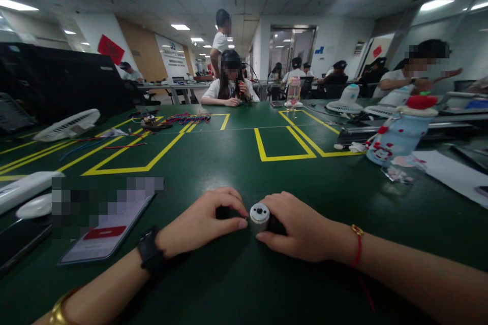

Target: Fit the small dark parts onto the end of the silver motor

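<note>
A small silver cylindrical motor (260,221) stands upright on the green table, its round top face showing a dark centre and small holes. My right hand (292,226) is wrapped round its right side, thumb at the front and fingers behind. Just left of the motor, my left hand (213,216) has its thumb and forefinger drawn together in a pinch. Something tiny may sit between those fingertips, too small to name. The left fingertips are close to the motor's upper edge; whether they touch it I cannot tell.
A phone (110,228) lies left of my left forearm, beside a white object (36,206). Bundled wires (186,120) lie farther back. At right stand a blue bottle (400,134) and white paper (453,175). Yellow tape (287,158) marks the table; a person (231,86) sits opposite.
</note>
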{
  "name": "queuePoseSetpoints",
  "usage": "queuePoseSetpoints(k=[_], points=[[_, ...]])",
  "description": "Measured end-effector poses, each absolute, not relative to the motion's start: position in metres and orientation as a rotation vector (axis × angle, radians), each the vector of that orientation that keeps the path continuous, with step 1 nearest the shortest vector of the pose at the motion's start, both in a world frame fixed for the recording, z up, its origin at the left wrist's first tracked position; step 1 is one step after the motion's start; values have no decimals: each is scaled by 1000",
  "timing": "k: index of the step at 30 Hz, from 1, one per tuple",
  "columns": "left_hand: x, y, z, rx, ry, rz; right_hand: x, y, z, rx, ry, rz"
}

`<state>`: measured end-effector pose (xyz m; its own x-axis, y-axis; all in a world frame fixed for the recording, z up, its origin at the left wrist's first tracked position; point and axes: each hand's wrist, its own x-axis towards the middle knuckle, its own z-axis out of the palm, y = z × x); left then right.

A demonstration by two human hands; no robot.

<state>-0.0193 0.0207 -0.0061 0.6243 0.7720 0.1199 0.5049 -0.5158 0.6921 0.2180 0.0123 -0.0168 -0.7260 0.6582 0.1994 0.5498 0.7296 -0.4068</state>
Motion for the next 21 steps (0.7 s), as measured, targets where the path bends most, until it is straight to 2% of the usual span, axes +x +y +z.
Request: queuePoseSetpoints(k=[8, 21], points=[[-3, 10, 4, 2096, 1014, 893, 216, 12, -16, -949, -2630, 388], [0, 2, 13, 2190, 1018, 779, 216, 13, -20, -921, -2611, 392]])
